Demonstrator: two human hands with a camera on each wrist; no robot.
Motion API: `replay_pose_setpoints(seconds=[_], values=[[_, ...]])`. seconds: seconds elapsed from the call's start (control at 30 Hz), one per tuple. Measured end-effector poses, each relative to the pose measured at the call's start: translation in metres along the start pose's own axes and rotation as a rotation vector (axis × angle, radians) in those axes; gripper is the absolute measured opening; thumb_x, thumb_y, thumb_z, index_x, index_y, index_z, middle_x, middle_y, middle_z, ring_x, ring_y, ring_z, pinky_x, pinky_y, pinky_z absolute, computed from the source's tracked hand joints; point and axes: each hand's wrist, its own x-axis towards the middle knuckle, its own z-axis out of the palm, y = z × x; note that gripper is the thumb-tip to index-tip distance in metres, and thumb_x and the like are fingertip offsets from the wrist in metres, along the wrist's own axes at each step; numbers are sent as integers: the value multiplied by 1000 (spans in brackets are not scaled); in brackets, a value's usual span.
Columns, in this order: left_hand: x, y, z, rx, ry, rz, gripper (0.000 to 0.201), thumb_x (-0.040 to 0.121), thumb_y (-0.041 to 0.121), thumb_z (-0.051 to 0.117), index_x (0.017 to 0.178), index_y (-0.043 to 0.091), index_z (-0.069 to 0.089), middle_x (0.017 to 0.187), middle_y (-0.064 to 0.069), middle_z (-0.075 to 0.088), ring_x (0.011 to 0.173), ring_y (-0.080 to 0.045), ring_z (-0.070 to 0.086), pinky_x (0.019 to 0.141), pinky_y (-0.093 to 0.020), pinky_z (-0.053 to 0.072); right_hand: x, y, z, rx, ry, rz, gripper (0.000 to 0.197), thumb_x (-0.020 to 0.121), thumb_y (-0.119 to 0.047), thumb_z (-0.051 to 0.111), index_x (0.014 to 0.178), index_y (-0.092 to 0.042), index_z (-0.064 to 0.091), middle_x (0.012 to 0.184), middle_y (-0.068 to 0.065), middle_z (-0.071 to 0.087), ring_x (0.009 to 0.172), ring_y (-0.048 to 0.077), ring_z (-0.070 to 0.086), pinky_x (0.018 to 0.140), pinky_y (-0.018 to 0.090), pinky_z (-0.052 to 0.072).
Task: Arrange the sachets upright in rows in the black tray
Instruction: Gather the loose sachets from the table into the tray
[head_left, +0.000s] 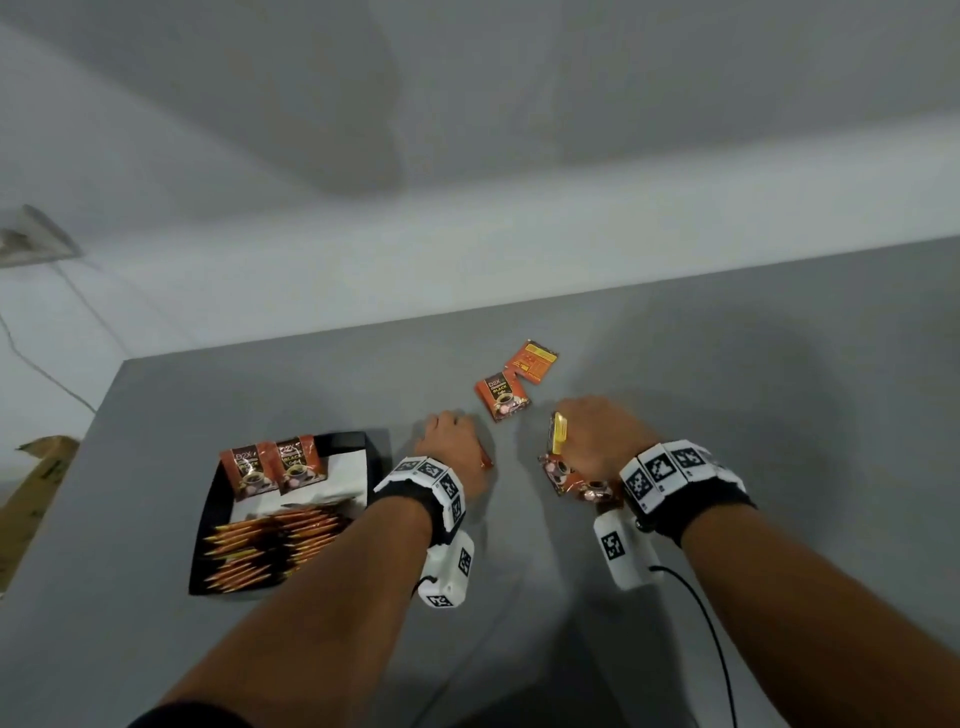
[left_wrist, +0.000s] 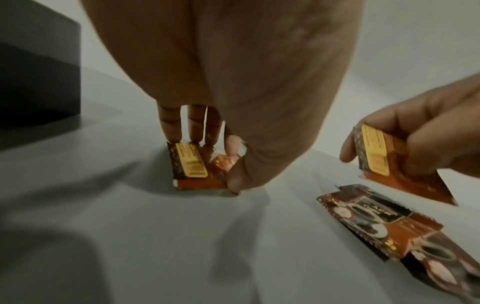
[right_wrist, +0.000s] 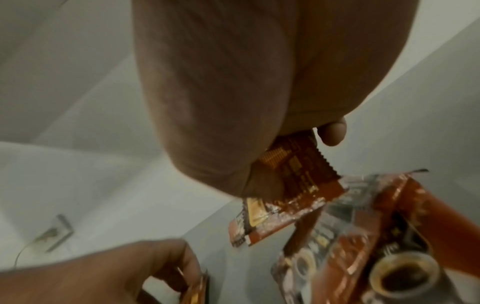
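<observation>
While both hands work on the flat grey tabletop, the rectangular black plastic tray at 9 o'clock holds rows of upright orange-and-brown foil coffee sachets.

The left hand pinches one orange foil sachet standing on edge on the tabletop, fingers on top, thumb at its side. The right hand, at 3 o'clock of the left, grips a small stack of sachets, fingers curled round it. Two loose sachets lie flat at 12 o'clock; two others lean upright at the tray's far end. A black cable trails from the right wristband.
</observation>
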Motion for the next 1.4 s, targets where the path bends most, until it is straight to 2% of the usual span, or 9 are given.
replay_pose_setpoints(seconds=[0.17, 0.43, 0.67, 0.73, 0.8, 0.9, 1.1, 1.3, 1.4], values=[[11, 3, -7, 30, -45, -37, 61, 86, 30, 68, 135, 6, 40, 136, -16, 50, 127, -34, 47, 104, -41, 41, -7, 7, 23, -126, -9, -67, 64, 73, -27, 82, 128, -22, 52, 121, 7, 55, 114, 30, 53, 95, 40, 47], [19, 8, -10, 64, -33, -98, 56, 92, 46, 62, 131, 8, 50, 131, -12, 57, 122, -28, 52, 97, -34, 44, -9, 9, 30, -175, 161, -157, 47, 85, -24, 70, 128, -20, 50, 126, 4, 46, 118, 25, 43, 99, 35, 40], [19, 15, -10, -130, -28, -156, 49, 87, 15, 66, 129, 8, 42, 129, -16, 55, 117, -35, 56, 95, -42, 49, -8, 1, 40, -234, 141, -231, 44, 89, -27, 63, 129, -20, 45, 127, 4, 59, 116, 28, 50, 105, 46, 38], [21, 19, -20, -154, -12, -111, 33, 90, 14, 60, 120, 6, 49, 121, -15, 58, 112, -33, 59, 87, -36, 48, -9, 2, 36, -143, 144, -214, 42, 91, -35, 62, 127, -21, 47, 125, 3, 57, 117, 26, 51, 105, 44, 39], [25, 26, -39, -138, -5, -63, 10, 95, 17, 52, 94, 10, 58, 102, -11, 65, 98, -28, 64, 76, -31, 44, -10, 5, 24, 84, 185, -160, 40, 90, -40, 65, 120, -20, 50, 116, 3, 57, 110, 25, 54, 95, 39, 44], [24, 38, -64, -137, 44, -9, 30, 97, 26, 48, 68, 18, 45, 97, -6, 65, 85, -26, 57, 77, -31, 38, -10, 12, -5, 313, 217, 2, 46, 78, -44, 77, 107, -22, 49, 102, -1, 56, 93, 21, 55, 78, 35, 44], [42, 54, -60, -90, 65, 66, 28, 97, 32, 51, 111, 11, 63, 119, -12, 65, 112, -31, 58, 91, -32, 42, -7, 28, -30, 241, 136, 119, 41, 75, -45, 82, 96, -27, 52, 101, -2, 59, 91, 20, 59, 83, 39, 52], [50, 48, -34, -75, 38, 73, 53, 88, 34, 69, 134, 17, 51, 131, -10, 52, 121, -27, 50, 102, -34, 39, 0, 32, -8, 75, 27, 46, 61, 82, -27, 78, 135, -16, 50, 131, 5, 48, 120, 27, 55, 102, 41, 47], [50, 40, -29, -228, 66, 9, 52, 82, 24, 75, 127, 17, 49, 125, -9, 48, 113, -26, 50, 89, -30, 39, 6, 35, 4, -61, 0, 3, 63, 80, -22, 77, 136, -17, 48, 136, 5, 48, 127, 29, 49, 106, 40, 44]])
